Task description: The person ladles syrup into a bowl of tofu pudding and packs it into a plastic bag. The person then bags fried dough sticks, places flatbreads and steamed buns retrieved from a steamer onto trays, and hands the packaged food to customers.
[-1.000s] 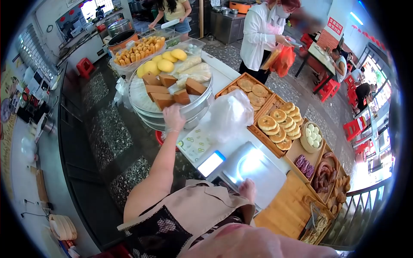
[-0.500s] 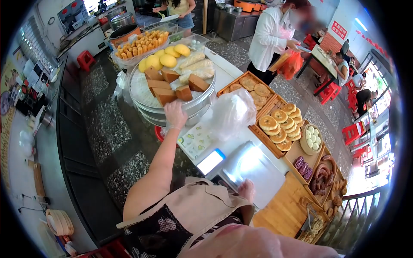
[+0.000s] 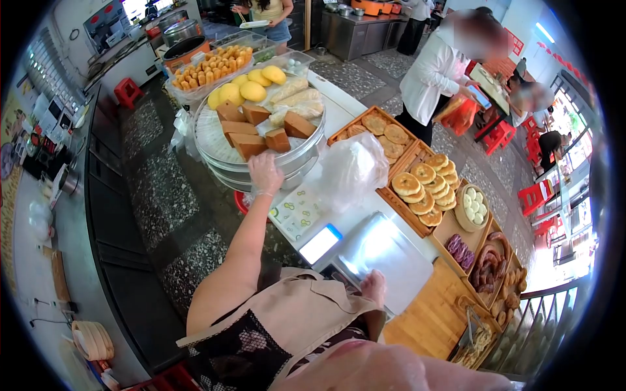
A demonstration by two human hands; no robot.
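My left hand [image 3: 266,174], in a clear plastic glove, rests at the near side of a large round metal steamer [image 3: 225,171], its fingers bent over the rim. Just beyond my fingertips stand brown wedges of steamed cake [image 3: 248,146]. Behind them lie yellow round buns [image 3: 253,91] and pale rolls wrapped in plastic [image 3: 303,111]. My right hand [image 3: 373,285], also gloved, is curled at the near edge of a shiny metal scale [image 3: 391,251]; its palm is hidden. A lit phone-like screen [image 3: 319,244] lies left of the scale.
Clear plastic bags [image 3: 355,171] sit beyond the scale. Wooden trays along the right hold flatbreads [image 3: 424,189], white buns in a bamboo basket [image 3: 475,205] and sausage-like coils [image 3: 490,264]. A person in white [image 3: 427,81] stands across the counter with a red bag [image 3: 458,116].
The person in white has shifted right, holding a phone and the red bag. Another person in a white top now shows at the back. My hands have stayed in place.
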